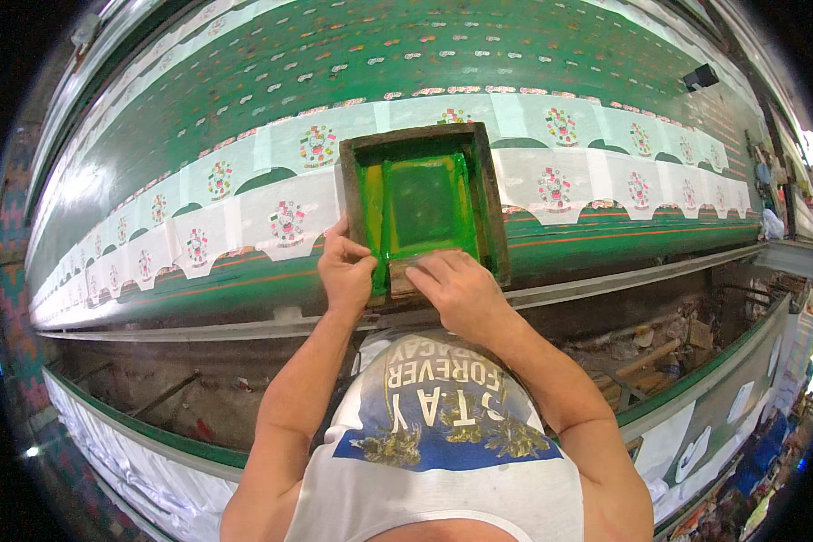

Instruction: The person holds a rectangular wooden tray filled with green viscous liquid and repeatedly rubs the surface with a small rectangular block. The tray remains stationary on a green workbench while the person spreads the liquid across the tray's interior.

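A wooden screen-printing frame (499,223) lies over the near row of white fabric pieces, its mesh (423,203) coated with green ink. In my right hand (462,288) is a wooden-handled squeegee (402,280), resting at the near end of the mesh. My left hand (349,267) grips the near left side of the frame, with thumb and fingers pinched at its edge. White cut fabric pieces (552,186) with a printed cartoon cat design spread to both sides of the frame.
The long green printing table (379,74) carries rows of small printed marks. A small black block (700,78) stands at the far right. A metal rail (623,276) runs along the near edge. Behind me, white cloth (135,447) lies on another table.
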`<state>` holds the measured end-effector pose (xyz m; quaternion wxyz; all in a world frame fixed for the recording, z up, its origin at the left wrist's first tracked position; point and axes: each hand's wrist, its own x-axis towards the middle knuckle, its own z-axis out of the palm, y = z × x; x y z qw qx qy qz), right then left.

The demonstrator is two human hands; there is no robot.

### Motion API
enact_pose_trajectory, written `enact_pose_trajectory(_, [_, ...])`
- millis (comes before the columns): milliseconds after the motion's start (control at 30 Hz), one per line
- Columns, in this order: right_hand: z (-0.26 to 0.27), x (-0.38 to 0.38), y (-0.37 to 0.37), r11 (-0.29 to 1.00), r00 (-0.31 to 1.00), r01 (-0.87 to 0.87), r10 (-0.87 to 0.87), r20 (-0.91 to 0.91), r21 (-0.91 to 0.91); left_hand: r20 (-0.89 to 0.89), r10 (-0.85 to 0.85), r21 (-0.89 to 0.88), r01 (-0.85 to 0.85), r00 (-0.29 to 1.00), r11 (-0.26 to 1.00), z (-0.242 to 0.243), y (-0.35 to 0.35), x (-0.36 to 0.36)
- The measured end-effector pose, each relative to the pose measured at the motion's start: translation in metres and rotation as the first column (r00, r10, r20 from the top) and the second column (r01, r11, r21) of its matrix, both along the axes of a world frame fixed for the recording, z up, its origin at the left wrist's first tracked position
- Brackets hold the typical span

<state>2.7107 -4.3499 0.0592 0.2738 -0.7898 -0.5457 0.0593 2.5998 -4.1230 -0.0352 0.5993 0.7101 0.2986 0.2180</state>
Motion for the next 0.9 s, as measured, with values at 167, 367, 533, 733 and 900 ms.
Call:
enact_pose_trajectory(167, [0.010,0.012,0.001,0.996,0.999,0.008,-0.012,-0.041,-0.086,0.032,-0.018,0.048,0.016,0.999,0.999,0.003,0.000,0.002])
enact_pose_trajectory(367, [0.013,0.001,-0.013,0.998,0.999,0.019,-0.022,-0.047,-0.065,0.023,-0.037,0.129,0.033,0.999,0.991,-0.001,-0.002,0.001])
enact_pose_trajectory(533, [-0.008,0.011,-0.001,0.999,0.997,0.044,-0.045,0.057,0.026,0.030,-0.026,0.122,0.022,0.999,0.992,-0.002,-0.002,0.001])
enact_pose_trajectory(733, [-0.026,0.080,0.041,0.997,0.989,0.061,-0.067,0.134,0.048,0.065,-0.032,0.121,0.024,0.997,0.992,-0.002,-0.003,0.003])
enact_pose_trajectory(900, [-0.029,0.141,0.080,0.996,0.978,0.087,-0.091,0.188,0.033,0.053,-0.032,0.145,0.024,0.998,0.989,-0.006,-0.003,0.002])
